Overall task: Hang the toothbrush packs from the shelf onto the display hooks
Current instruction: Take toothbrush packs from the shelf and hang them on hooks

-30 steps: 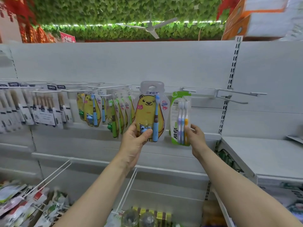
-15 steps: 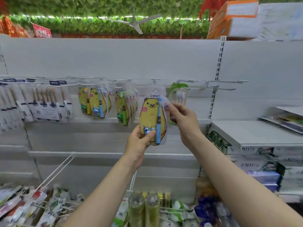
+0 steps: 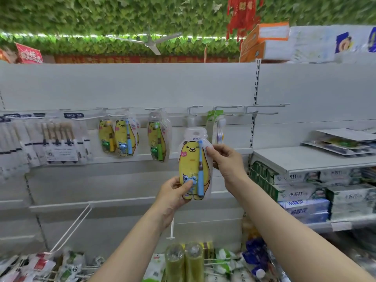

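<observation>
White shop panel (image 3: 126, 86), hook row. Yellow bear toothbrush pack (image 3: 193, 165) held below empty hook (image 3: 194, 110) (not hung): left hand (image 3: 175, 194) grips bottom, right hand (image 3: 227, 159) pinches upper right edge.

Non-task stuff only:
- ceiling fan (image 3: 149, 40) top centre, under a leaf-covered ceiling (image 3: 101, 15)
- red hanging decoration (image 3: 243, 15) just right of it
- orange-and-white cartons (image 3: 264, 40) on top of the white back panel (image 3: 142, 84), near the slotted upright (image 3: 256, 82)
- red sign (image 3: 29, 55) upper left, text blurred
- toothpaste boxes (image 3: 301, 194) stacked at right, some green, some blue-and-white
- two green bottles (image 3: 184, 261) side by side, bottom centre
- blue bottles (image 3: 254, 253) to their right
- mixed packets (image 3: 40, 265) bottom left, too blurred to identify
</observation>
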